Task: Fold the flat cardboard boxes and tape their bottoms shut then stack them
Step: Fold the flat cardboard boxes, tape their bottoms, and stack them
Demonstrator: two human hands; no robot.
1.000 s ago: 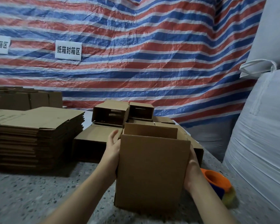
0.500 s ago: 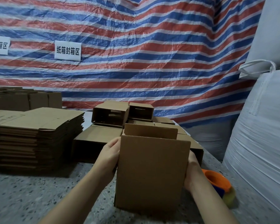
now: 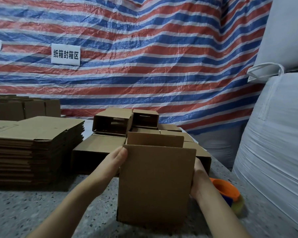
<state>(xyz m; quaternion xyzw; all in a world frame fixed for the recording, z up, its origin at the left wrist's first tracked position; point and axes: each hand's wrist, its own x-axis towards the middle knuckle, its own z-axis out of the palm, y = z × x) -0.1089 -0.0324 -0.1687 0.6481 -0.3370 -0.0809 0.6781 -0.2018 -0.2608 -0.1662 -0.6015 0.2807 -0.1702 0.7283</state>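
An opened brown cardboard box [image 3: 155, 184] stands upright on the speckled table [image 3: 33, 212], its near and far top flaps raised. My left hand [image 3: 116, 160] grips its upper left edge, fingers curled behind the panel. My right hand [image 3: 199, 181] holds the box's right side, its fingers hidden behind the cardboard. A tall stack of flat boxes [image 3: 33, 148] lies at the left. Folded boxes [image 3: 113, 122] are piled behind the one I hold.
An orange tape dispenser [image 3: 225, 189] lies on the table by my right wrist. Large white sacks [image 3: 273, 134] crowd the right side. A striped tarp [image 3: 144, 57] with white signs hangs behind. More cardboard [image 3: 24, 109] sits at the far left.
My left hand's fingers, stretched up beside the box a second ago, have curled round its upper left edge. The box and right hand have hardly moved.
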